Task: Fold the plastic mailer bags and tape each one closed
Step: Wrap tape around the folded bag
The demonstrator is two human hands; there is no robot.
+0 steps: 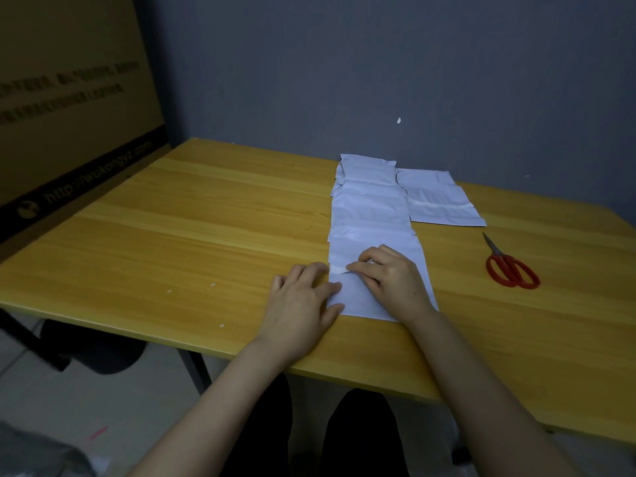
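Note:
Several white plastic mailer bags [370, 208] lie in an overlapping column on the yellow wooden table [192, 235], with another mailer [437, 201] beside them at the back right. The nearest mailer [358, 297] lies under both hands. My left hand [303, 301] rests flat on the table, its fingertips and thumb on that mailer's left edge. My right hand [389, 277] lies on top of the same mailer, its fingertips pinching the edge of the folded flap near the middle. No tape is in view.
Red-handled scissors [511, 268] lie shut on the table to the right of the mailers. A large cardboard box [69, 108] stands against the wall at the left. A grey wall [378, 63] runs behind the table. A dark chair [86, 346] stands below the table's left edge.

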